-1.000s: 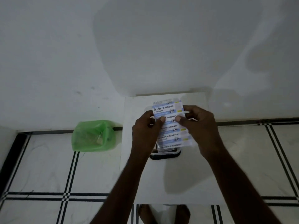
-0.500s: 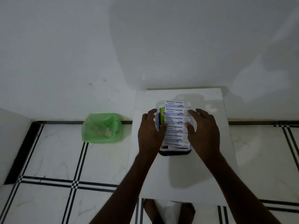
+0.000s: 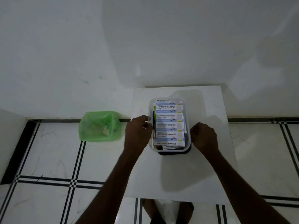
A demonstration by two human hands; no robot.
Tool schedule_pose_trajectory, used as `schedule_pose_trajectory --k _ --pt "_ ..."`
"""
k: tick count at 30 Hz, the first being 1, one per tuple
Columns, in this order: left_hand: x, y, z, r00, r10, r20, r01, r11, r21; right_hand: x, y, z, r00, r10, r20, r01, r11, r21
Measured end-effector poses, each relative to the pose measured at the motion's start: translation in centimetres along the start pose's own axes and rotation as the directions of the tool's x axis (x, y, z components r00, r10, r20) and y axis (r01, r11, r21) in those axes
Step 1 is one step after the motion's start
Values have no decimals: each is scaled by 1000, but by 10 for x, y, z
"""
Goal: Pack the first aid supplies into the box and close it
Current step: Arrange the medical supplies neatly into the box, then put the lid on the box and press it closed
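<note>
Translucent plastic forms the rectangular box (image 3: 188, 135), which stands on the white square tabletop (image 3: 178, 172) slightly toward its far edge, midway between the left and right edges. A strip of white-and-blue antiseptic bandage sachets (image 3: 169, 122) lies lengthwise inside the box, on top of other contents that are too dark to identify; a green edge shows along the strip's left side. A dark lid or base (image 3: 174, 153) shows under the box's near end; which one cannot be told.

Your left hand (image 3: 137, 133) is at the box's left wall, fingers curled against the rim; a firm grip cannot be confirmed. Your right hand (image 3: 204, 136) sits just beside the right wall, fingers curled into a loose fist and holding nothing visible. The bandage strip lies between both hands, touching neither.

A green plastic bag (image 3: 99, 126) rests on the tiled floor, against the wall and left of the tabletop.
</note>
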State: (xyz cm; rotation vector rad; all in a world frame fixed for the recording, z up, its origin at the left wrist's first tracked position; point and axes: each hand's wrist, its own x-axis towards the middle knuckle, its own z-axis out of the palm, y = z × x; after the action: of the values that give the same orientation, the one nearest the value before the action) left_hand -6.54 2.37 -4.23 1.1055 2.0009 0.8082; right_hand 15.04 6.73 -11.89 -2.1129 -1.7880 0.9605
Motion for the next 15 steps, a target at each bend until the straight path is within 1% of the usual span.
schedule_pose_trajectory --k 2,3,6,8,11,13,15 --pt "-1 2 -10 999 -39 -6 38 997 -73 -1 -6 6 999 -49 19 50 997 -61" --pt "-1 4 -15 999 -35 -13 34 996 -85 0 -7 6 999 -35 18 36 998 -45" --pt "2 5 -21 1000 4 -23 -6 996 -92 3 -2 -9 995 83 -63 -77 992 99" --pt "5 2 -19 1000 5 -17 -7 997 -76 3 3 -32 984 128 -123 -99 971 216" --pt "9 -5 -10 1000 -4 7 4 996 -91 -9 -3 -70 978 126 -169 -50 918 393" --pt "10 -7 0 999 -39 31 43 991 -129 -23 -20 -90 975 91 -203 21 870 492" --pt "10 -10 10 996 -53 67 63 984 -167 -38 -42 -100 966 32 -258 108 854 509"
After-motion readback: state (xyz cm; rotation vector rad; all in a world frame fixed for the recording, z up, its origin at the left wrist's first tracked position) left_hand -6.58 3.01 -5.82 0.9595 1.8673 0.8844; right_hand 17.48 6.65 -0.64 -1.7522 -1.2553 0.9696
